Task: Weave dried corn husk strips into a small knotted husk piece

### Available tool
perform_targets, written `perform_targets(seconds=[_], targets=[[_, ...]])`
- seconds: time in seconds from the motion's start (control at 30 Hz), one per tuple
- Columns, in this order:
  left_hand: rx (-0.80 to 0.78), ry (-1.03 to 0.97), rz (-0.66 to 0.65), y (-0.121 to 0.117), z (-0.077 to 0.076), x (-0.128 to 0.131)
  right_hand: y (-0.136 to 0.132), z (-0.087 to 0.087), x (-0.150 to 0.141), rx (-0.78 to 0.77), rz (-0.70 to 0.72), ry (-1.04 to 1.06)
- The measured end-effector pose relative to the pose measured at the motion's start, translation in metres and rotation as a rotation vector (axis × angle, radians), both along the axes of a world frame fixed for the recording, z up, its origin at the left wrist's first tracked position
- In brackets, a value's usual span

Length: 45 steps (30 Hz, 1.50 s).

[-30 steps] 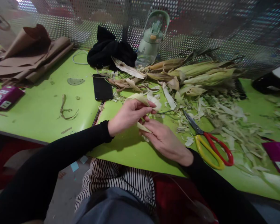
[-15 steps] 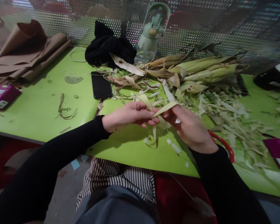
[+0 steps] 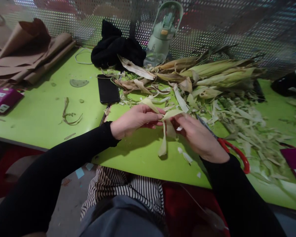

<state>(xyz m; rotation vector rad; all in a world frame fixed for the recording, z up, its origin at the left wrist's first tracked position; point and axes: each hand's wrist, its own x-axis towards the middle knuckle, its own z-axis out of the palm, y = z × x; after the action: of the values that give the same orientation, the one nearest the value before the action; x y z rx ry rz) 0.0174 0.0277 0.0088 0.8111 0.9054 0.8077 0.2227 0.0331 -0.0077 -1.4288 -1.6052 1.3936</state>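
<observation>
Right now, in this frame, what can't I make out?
All in the head view:
Fingertips of the right hand: partly hidden behind the pale husk strip.
Scissors: handles partly covered by that hand and the right sleeve.
Purple item at right: cut off by the right edge.
Left purple item: print blurred.

Left hand [image 3: 136,119] and right hand [image 3: 199,135], close together.
The left pinches thumb to fingers; the right curls inward, its fingertips partly hidden. Both black-sleeved forearms [image 3: 82,147] slant inward.
</observation>
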Motion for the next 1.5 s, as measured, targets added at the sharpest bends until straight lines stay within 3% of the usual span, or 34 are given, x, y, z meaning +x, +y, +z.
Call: perform_targets(seconds=[0.2, 0.3, 0.37, 0.5, 0.53, 0.6, 0.67, 0.77, 1.0, 1.1, 1.3, 1.5], targets=[[-0.056, -0.108, 0.017, 0.002, 0.002, -0.005, 0.006, -0.008, -0.004, -0.196, 0.058, 0.066], [-0.049, -0.103, 0.034, 0.003, 0.002, -0.006, 0.005, -0.007, -0.004, -0.093, 0.079, 0.024], [-0.034, -0.084, 0.074, 0.003, 0.003, -0.005, 0.002, -0.002, -0.004, 0.188, 0.100, -0.072], [0.018, -0.040, 0.118, 0.005, 0.003, -0.003, -0.005, 0.008, -0.003, 1.014, 0.137, -0.401], [0.030, -0.029, 0.114, 0.005, 0.003, -0.002, -0.007, 0.009, -0.003, 1.138, 0.195, -0.465], [0.054, -0.006, 0.103, 0.005, 0.002, -0.002, -0.009, 0.010, -0.005, 1.243, 0.323, -0.522], [0.088, 0.020, 0.107, 0.004, 0.001, -0.001, -0.012, 0.009, -0.006, 1.230, 0.365, -0.511], [0.176, 0.088, 0.109, 0.005, -0.002, -0.001, -0.014, 0.009, -0.007, 1.117, 0.306, -0.437], [0.478, 0.396, -0.061, 0.003, -0.012, 0.001, -0.014, 0.009, -0.006, 0.631, 0.146, -0.127], [0.590, 0.483, -0.121, -0.002, -0.014, 0.003, -0.012, 0.003, -0.008, 0.534, 0.045, -0.075], [0.315, 0.265, -0.140, -0.004, -0.004, 0.006, -0.011, 0.004, -0.011, 0.434, -0.027, -0.082], [0.314, 0.257, -0.020, 0.003, -0.003, 0.001, -0.008, 0.010, -0.006, 0.362, 0.085, -0.067]])
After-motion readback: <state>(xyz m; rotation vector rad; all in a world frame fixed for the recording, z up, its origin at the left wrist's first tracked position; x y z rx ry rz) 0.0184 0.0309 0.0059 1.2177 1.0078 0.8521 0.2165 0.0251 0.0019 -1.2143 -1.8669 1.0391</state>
